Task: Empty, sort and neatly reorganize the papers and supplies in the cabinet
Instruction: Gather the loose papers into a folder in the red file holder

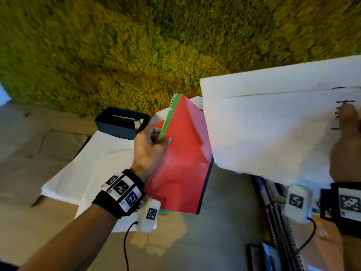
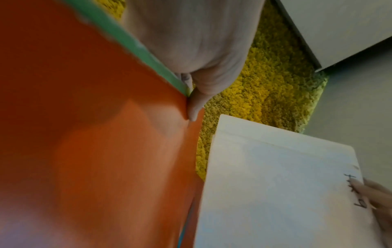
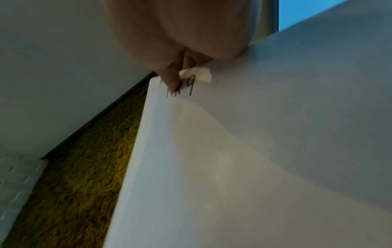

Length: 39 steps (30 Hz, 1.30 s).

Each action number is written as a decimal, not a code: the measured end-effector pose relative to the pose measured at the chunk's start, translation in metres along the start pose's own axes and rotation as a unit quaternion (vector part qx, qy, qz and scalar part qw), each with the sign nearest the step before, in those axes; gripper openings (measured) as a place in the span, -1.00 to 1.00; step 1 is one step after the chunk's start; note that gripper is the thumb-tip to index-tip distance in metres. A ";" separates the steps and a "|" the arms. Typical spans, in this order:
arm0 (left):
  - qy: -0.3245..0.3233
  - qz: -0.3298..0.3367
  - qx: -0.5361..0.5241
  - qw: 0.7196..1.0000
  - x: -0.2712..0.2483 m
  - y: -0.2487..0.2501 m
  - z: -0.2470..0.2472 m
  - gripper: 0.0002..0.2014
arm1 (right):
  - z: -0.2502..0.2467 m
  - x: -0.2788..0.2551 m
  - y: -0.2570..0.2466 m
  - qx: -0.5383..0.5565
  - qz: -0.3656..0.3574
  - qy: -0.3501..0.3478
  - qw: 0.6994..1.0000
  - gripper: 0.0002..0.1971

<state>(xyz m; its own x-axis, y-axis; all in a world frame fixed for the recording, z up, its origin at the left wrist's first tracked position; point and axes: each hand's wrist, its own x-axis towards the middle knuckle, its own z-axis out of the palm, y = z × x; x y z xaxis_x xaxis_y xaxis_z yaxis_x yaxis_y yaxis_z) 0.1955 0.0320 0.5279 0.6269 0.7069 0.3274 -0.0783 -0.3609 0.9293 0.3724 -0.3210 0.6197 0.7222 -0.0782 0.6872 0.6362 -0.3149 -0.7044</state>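
Note:
My left hand [image 1: 151, 142] grips a bundle of coloured sheets by its left edge, thumb on the top red sheet [image 1: 181, 163]. A green sheet [image 1: 166, 120] and a dark blue one show at the bundle's edges. The left wrist view shows the red sheet [image 2: 95, 142] with the thumb [image 2: 194, 107] pressed on it. My right hand [image 1: 345, 137] pinches a stack of large white sheets [image 1: 269, 130] at its right edge, beside black handwriting. The right wrist view shows the fingertips [image 3: 171, 82] on the white stack [image 3: 275, 151], which is held up above the floor.
A yellow-green shaggy rug [image 1: 136, 55] fills the far floor. A dark blue box [image 1: 119, 122] stands left of the red sheets, behind white papers [image 1: 93, 167] on brown cardboard [image 1: 23, 153]. Spiral notebooks and booklets [image 1: 279, 222] lie at the lower right.

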 end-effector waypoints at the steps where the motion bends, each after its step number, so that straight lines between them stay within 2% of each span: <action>1: 0.010 -0.016 -0.026 0.999 0.000 -0.002 -0.004 -0.82 | 0.001 0.004 -0.005 -0.001 -0.002 -0.023 1.000 -0.75; 3: 0.017 -0.036 -0.081 0.996 -0.001 -0.004 -0.010 -0.83 | 0.007 0.004 -0.021 0.013 -0.001 -0.092 0.996 -0.74; 5: 0.021 -0.047 -0.130 0.990 -0.002 -0.003 -0.013 -0.86 | 0.017 -0.005 -0.035 0.010 -0.015 -0.183 0.983 -0.86; 8: 0.013 -0.068 -0.189 0.980 0.002 -0.001 -0.017 -0.90 | 0.031 -0.023 -0.047 0.008 -0.039 -0.285 0.958 -0.69; 10: 0.020 -0.069 -0.210 0.975 0.011 -0.003 -0.021 -0.94 | 0.035 -0.031 -0.048 0.006 -0.043 -0.330 0.943 -0.67; 14: 0.042 -0.107 -0.271 0.956 0.026 -0.005 -0.030 -0.88 | 0.030 -0.033 -0.036 -0.031 -0.032 -0.384 0.922 -0.90; 17: 0.028 -0.143 -0.321 0.936 0.027 -0.013 -0.024 -0.86 | 0.028 -0.029 -0.032 -0.062 -0.050 -0.396 0.915 -0.90; 22: 0.054 -0.188 -0.392 0.899 0.025 -0.027 -0.009 -0.83 | 0.028 -0.027 -0.041 -0.005 -0.066 -0.386 0.920 -0.89; 25: 0.039 -0.215 -0.419 0.881 0.022 -0.026 0.004 -0.86 | 0.030 -0.029 -0.040 0.053 -0.031 -0.418 0.906 -0.80; 28: -0.004 -0.215 -0.427 0.878 0.011 -0.017 0.017 -0.89 | 0.041 -0.036 -0.032 0.082 0.028 -0.455 0.886 -0.76; 31: -0.031 -0.200 -0.418 0.886 0.003 -0.010 0.028 -0.71 | 0.055 -0.039 -0.011 -0.015 0.005 -0.399 0.917 -0.91; 33: -0.042 -0.189 -0.410 0.891 0.000 -0.007 0.029 -0.70 | 0.060 -0.038 0.002 -0.056 0.024 -0.360 0.931 -0.81; 35: -0.045 -0.192 -0.409 0.891 0.003 -0.009 0.026 -0.69 | 0.062 -0.036 0.007 -0.018 0.081 -0.349 0.933 -0.77; 39: -0.081 -0.190 -0.417 0.885 0.010 -0.009 0.016 -0.58 | 0.065 -0.037 0.010 0.026 0.154 -0.355 0.922 -0.90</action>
<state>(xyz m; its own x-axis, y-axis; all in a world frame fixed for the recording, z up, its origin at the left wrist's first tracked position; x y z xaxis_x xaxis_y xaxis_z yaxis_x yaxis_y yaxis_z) 0.2149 0.0324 0.5201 0.8287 0.5597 -0.0026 -0.3403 0.5076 0.7916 0.3699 -0.2594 0.5759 0.8545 0.4882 0.1772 0.3703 -0.3335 -0.8670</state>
